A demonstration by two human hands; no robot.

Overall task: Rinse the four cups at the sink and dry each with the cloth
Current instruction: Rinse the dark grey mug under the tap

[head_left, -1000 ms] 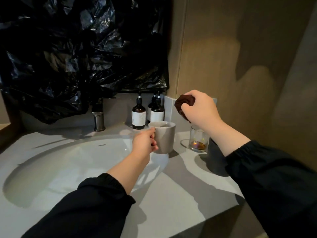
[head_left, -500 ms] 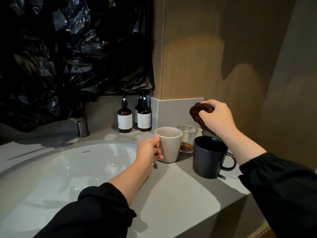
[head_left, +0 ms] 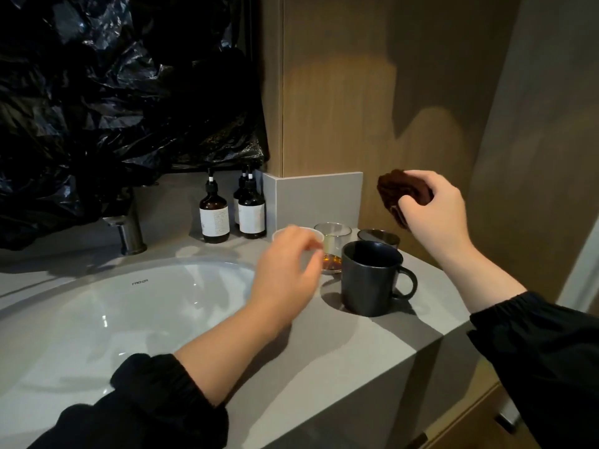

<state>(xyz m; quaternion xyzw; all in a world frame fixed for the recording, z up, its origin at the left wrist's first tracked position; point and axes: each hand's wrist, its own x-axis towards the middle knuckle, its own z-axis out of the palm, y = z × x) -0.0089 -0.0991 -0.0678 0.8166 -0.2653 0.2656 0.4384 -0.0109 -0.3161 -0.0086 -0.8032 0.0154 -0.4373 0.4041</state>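
Right hand (head_left: 434,212) grips the cloth (head_left: 400,191). Left hand (head_left: 285,270) is blurred, in front of the white cup (head_left: 319,236); grip unclear.

Four cups stand upright, clustered at the worktop's (head_left: 356,345) back right corner: a pale cup (head_left: 317,237), partly hidden; a clear glass (head_left: 335,236) with amber dregs; a black mug (head_left: 366,283) in front, handle rightward; a dark tumbler (head_left: 379,238) behind. The right hand (head_left: 434,212) grips the bunched brown cloth (head_left: 400,191) above them.

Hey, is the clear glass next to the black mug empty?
Not empty. The clear glass stands upright with a shallow layer of amber liquid at its bottom.
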